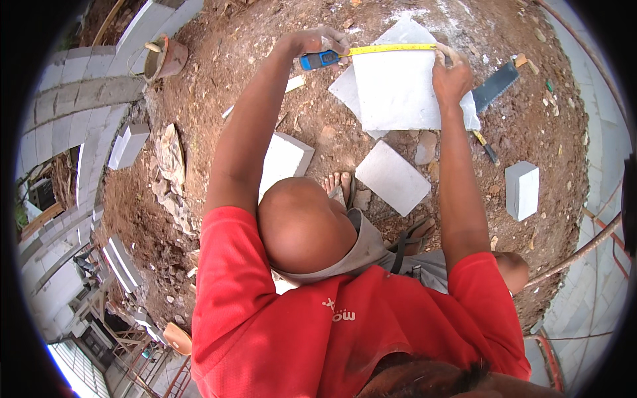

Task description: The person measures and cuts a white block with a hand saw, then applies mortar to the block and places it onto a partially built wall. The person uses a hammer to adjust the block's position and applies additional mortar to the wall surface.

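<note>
A tape measure with a blue and black case is in my left hand, whose fingers are closed about it. Its yellow blade is pulled out to the right, across the far part of a white block on the ground. At the block's right edge, the fingers of my right hand pinch the blade's far end. Other pale slabs show from beneath the block. To its right lies a handsaw with a dark blade. A yellow and black cutter-like tool rests close to my right forearm.
Loose white blocks lie near my feet, one in front, another beside my left knee and a third at the right. A bucket stands far left by a block wall. Stones dot the soil.
</note>
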Action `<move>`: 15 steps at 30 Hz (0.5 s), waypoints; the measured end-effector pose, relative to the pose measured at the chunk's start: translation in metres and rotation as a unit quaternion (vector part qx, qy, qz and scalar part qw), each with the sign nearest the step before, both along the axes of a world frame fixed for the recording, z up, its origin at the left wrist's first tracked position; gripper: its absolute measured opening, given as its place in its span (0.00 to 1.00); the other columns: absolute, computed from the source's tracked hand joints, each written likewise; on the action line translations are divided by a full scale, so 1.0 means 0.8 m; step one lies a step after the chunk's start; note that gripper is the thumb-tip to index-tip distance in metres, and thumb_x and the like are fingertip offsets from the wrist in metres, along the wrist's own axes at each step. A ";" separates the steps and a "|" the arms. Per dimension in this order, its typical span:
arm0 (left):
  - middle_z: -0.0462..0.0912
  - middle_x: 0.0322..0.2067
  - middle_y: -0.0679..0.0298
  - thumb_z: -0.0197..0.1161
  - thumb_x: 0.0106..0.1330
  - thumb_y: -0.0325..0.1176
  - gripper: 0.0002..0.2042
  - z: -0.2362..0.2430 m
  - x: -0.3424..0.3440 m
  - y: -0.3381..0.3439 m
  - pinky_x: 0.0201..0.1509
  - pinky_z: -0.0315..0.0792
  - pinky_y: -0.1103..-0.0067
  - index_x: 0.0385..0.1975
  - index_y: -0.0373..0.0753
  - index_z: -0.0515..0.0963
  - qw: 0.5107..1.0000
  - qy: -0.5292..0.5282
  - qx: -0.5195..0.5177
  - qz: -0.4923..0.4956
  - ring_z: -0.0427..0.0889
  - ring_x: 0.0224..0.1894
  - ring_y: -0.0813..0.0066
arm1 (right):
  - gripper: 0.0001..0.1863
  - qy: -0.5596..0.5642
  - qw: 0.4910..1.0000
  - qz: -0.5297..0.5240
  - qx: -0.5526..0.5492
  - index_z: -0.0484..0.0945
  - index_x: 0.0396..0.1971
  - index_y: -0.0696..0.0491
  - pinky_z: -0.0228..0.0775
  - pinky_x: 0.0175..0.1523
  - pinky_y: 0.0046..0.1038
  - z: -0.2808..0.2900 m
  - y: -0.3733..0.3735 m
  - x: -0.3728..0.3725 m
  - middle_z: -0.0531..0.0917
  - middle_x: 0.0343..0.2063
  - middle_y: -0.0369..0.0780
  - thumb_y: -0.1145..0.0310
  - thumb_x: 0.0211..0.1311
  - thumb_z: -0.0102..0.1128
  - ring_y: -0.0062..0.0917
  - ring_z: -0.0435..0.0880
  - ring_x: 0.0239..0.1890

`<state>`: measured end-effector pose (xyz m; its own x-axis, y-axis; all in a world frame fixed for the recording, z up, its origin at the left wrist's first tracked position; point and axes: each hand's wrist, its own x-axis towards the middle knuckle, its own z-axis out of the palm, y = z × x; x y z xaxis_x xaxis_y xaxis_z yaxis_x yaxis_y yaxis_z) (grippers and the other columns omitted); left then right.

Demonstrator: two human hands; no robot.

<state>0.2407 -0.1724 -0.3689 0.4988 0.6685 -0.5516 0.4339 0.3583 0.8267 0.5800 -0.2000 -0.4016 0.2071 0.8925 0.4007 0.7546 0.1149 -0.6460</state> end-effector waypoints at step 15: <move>0.88 0.42 0.57 0.74 0.66 0.39 0.12 0.000 0.015 -0.058 0.44 0.87 0.74 0.42 0.38 0.86 0.998 0.000 -0.059 0.007 0.90 0.43 0.69 | 0.12 -0.058 0.985 0.034 -0.156 0.91 0.41 0.51 0.79 0.49 0.45 0.044 -0.044 0.024 0.89 0.36 0.52 0.64 0.59 0.72 0.49 0.89 0.42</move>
<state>0.2531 -0.2190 -0.3693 0.4896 0.6068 -0.6261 0.4272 0.4590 0.7790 0.5991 -0.2353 -0.3661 0.1121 0.9862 0.1216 0.8232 -0.0236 -0.5673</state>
